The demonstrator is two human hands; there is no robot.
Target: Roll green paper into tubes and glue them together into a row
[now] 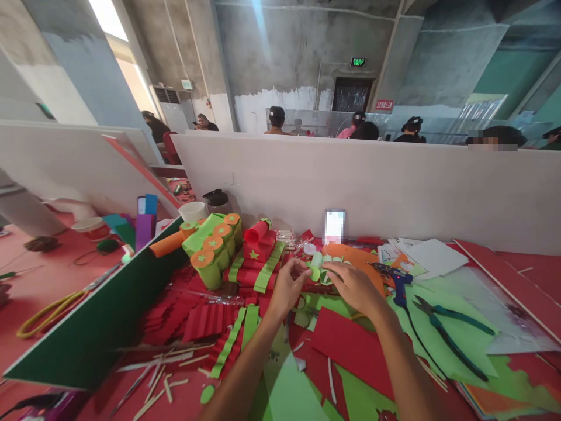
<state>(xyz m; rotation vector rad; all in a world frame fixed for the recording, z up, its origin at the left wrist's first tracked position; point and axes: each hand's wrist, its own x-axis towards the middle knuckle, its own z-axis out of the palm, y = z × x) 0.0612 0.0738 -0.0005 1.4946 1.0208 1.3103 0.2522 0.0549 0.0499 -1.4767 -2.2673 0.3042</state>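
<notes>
Over the middle of the cluttered table, my left hand pinches a small round piece of green paper. Close to its right, my right hand has its fingers closed at a curled light green paper piece; its fingertips partly hide that piece. Beyond the hands, more pale green rolled paper lies near a large orange sheet. To the left sit a red paper model with green strips and a row of green cylinders with orange star tops.
On the right lie a blue glue gun and green-handled pliers on green sheets. A red sheet lies between my forearms. Thin wooden sticks, a dark green board and scissors are left. A white partition stands behind.
</notes>
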